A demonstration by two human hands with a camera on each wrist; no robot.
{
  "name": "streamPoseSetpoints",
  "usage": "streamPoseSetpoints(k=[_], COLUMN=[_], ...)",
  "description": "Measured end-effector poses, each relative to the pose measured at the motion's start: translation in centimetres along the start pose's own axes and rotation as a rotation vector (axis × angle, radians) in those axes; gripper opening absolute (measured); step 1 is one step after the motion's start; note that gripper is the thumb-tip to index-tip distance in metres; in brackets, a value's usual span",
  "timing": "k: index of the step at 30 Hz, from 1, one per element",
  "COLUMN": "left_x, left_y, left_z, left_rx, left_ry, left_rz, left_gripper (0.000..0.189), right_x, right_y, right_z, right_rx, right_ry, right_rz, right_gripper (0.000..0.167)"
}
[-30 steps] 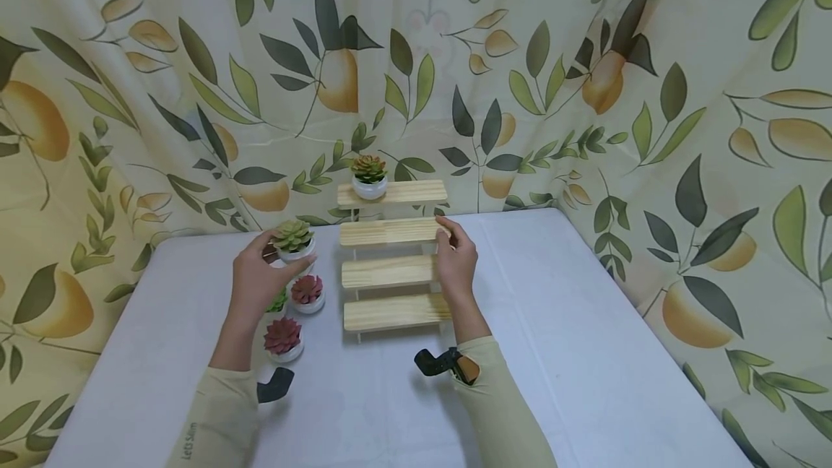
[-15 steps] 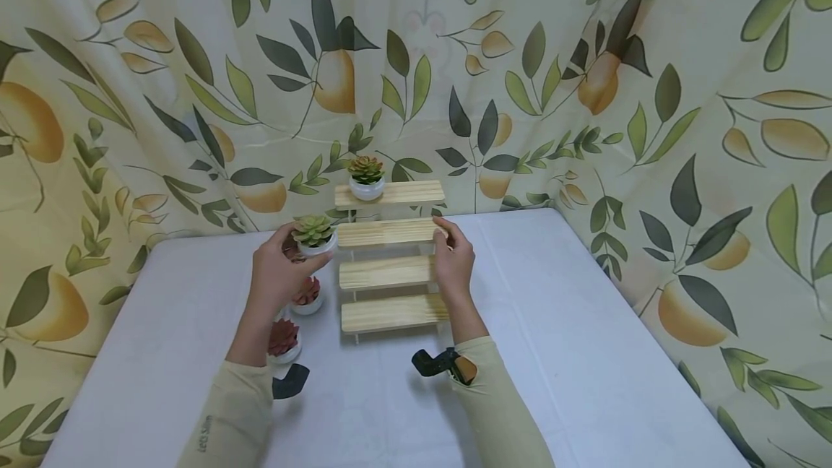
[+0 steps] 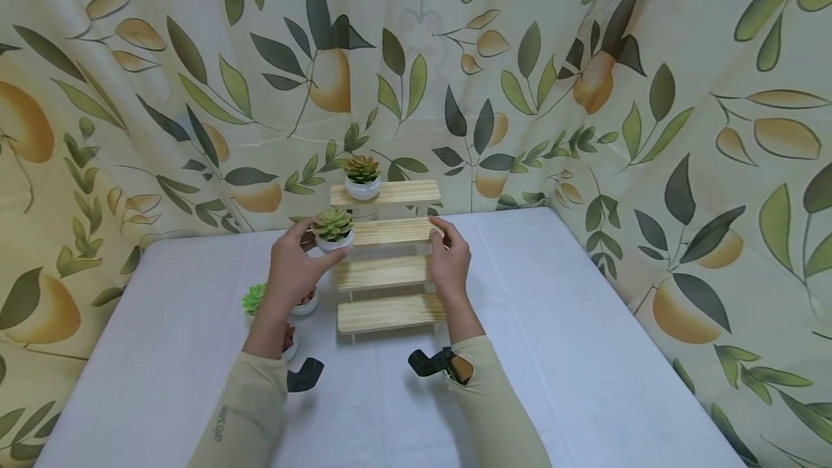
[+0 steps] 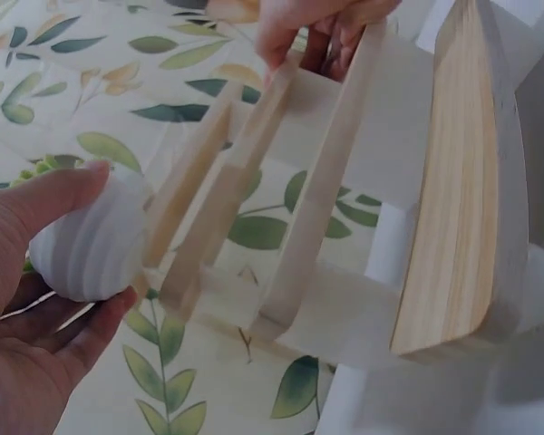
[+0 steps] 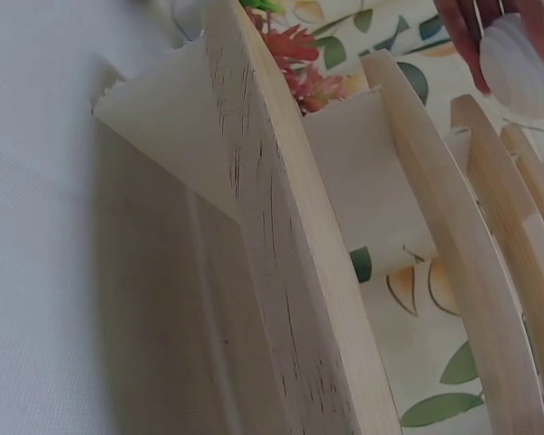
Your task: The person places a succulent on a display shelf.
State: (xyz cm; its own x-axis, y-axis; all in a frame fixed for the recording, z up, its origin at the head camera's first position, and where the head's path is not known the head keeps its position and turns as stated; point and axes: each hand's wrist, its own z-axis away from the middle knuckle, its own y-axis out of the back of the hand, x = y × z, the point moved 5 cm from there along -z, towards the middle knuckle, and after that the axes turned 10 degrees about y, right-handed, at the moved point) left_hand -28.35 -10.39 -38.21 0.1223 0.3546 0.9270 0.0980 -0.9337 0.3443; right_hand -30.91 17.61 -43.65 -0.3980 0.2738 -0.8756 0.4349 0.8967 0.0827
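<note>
A pale green succulent in a white pot is held between the thumb and fingers of my left hand. The pot is at the left end of the second-highest plank of a stepped wooden stand. In the left wrist view its ribbed white pot looks raised beside the plank ends. My right hand grips the right end of that same plank, fingertips on top; in the left wrist view this hand is partly cut off. Another potted succulent stands on the top plank's left side.
Left of the stand, a bright green succulent and red ones in white pots stand on the white-covered table, partly hidden by my left arm. A leaf-and-fruit patterned curtain hangs behind and beside the table.
My left hand has moved rightward with the pale green succulent, from over the other pots to the second plank's left end. The right hand has kept its grip on the stand.
</note>
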Motion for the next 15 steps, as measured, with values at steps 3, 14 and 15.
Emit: streamPoseSetpoints(k=[3, 14, 15], left_x=[0.3, 1.1, 1.2], left_y=[-0.6, -2.2, -2.3], left_z=[-0.1, -0.7, -0.8], left_rx=[-0.011, -0.007, -0.012], left_ry=[-0.005, -0.019, -0.019], left_rz=[0.008, -0.003, -0.007], left_gripper=[0.076, 0.078, 0.078], right_x=[0.0, -0.1, -0.1], right_y=[0.0, 0.0, 0.0], right_z=[0.1, 0.0, 0.0], right_rx=[0.0, 0.002, 0.004], right_ry=[0.002, 0.002, 0.001], right_rz=[0.002, -0.001, -0.001], right_gripper=[0.031, 0.031, 0.031])
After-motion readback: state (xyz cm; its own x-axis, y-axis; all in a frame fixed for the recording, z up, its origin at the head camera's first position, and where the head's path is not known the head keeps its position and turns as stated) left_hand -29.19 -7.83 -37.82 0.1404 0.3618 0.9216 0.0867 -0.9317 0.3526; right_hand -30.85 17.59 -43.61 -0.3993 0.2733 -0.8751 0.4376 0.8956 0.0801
